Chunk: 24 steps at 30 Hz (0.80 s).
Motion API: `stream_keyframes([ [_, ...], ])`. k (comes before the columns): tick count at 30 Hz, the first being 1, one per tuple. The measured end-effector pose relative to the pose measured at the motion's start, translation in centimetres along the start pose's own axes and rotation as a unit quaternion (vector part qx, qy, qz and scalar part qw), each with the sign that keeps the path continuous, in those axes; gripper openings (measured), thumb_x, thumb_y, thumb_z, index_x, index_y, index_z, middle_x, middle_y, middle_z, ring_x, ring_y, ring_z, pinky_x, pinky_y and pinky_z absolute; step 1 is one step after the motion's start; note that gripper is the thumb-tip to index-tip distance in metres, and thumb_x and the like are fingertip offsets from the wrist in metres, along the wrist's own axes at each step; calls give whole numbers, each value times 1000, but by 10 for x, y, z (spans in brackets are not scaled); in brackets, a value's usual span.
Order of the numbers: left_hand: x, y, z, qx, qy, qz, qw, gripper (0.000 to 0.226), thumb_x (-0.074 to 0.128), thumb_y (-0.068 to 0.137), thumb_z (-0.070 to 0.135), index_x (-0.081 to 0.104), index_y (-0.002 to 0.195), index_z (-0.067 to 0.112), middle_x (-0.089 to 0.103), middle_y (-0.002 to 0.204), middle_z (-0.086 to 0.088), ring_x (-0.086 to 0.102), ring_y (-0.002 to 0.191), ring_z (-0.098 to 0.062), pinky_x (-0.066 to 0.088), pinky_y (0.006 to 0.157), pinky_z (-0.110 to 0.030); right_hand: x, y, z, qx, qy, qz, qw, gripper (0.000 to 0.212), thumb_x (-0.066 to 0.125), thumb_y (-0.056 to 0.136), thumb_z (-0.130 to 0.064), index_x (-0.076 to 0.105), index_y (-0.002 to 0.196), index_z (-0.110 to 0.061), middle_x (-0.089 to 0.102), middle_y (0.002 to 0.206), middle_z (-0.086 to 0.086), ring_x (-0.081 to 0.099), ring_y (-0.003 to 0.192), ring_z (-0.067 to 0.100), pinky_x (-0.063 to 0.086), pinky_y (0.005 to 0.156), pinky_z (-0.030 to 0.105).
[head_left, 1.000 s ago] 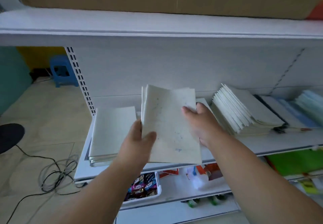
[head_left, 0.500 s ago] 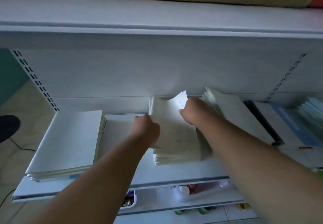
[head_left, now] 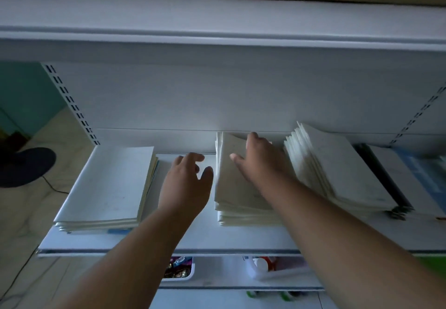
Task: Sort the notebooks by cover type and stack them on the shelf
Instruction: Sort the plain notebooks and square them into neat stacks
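Off-white paper covers fill this shelf (head_left: 217, 238), and the person in front of me is working among three piles of notebooks. The middle pile (head_left: 235, 188) sits just past twelve o'clock from where they stand, squared up and lying flat, and the right hand (head_left: 259, 161) rests on top of it with fingers spread and fairly straight, pressing down rather than gripping. I take that as settling the top notebook so its edges line up with the ones beneath. The left hand (head_left: 187, 183) hovers just beside the pile's left edge, at about eleven o'clock, fingers loosely parted and holding nothing; whether the thumb brushes the pile I cannot tell. It looks ready to nudge that side straight.

Off at ten o'clock lies a lower, wider pile (head_left: 108, 185) with a plain pale cover on top and a few coloured edges showing along its right side, which suggests a different kind kept apart on purpose. At one o'clock a third pile (head_left: 337, 171) leans and fans out, its spines stepped, so it seems the unsorted heap that is being drawn from. Further right some blue-covered books (head_left: 420, 176) lie flat.

My guess is that sorting is partway through, with the fanned pile yet to go.
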<state>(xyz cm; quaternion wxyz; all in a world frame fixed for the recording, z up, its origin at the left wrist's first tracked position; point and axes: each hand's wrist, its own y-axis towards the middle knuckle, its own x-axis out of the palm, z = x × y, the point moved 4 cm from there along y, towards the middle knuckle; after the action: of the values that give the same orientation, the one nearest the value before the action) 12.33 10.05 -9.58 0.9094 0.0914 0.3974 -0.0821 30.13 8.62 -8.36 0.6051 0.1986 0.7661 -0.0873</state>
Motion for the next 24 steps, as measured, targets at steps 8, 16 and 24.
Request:
stream_keyframes([
  [8, -103, -24, -85, -11, -113, 99, 989, 16, 58, 95, 23, 61, 109, 29, 62, 85, 4, 59, 65, -14, 44, 59, -28, 19, -52, -115, -110, 163, -22, 980, 32, 52, 93, -51, 45, 82, -22, 58, 79, -4, 53, 72, 20, 37, 60, 31],
  [16, -206, -29, -143, 76, -94, 137, 983, 21, 56, 93, 22, 60, 107, 37, 57, 90, 16, 56, 76, -3, 39, 60, -9, 74, -66, -197, -18, 144, -82, 986, 58, 47, 88, -70, 53, 105, -14, 63, 99, 4, 60, 92, 24, 40, 72, 30],
  [24, -261, -22, -195, 114, -106, 124, 980, 23, 57, 93, 20, 62, 108, 36, 56, 97, 17, 55, 82, -3, 40, 64, -9, 109, -87, -216, 87, 78, -106, 987, 53, 50, 96, -56, 58, 114, -7, 57, 86, 3, 53, 77, 20, 43, 68, 31],
])
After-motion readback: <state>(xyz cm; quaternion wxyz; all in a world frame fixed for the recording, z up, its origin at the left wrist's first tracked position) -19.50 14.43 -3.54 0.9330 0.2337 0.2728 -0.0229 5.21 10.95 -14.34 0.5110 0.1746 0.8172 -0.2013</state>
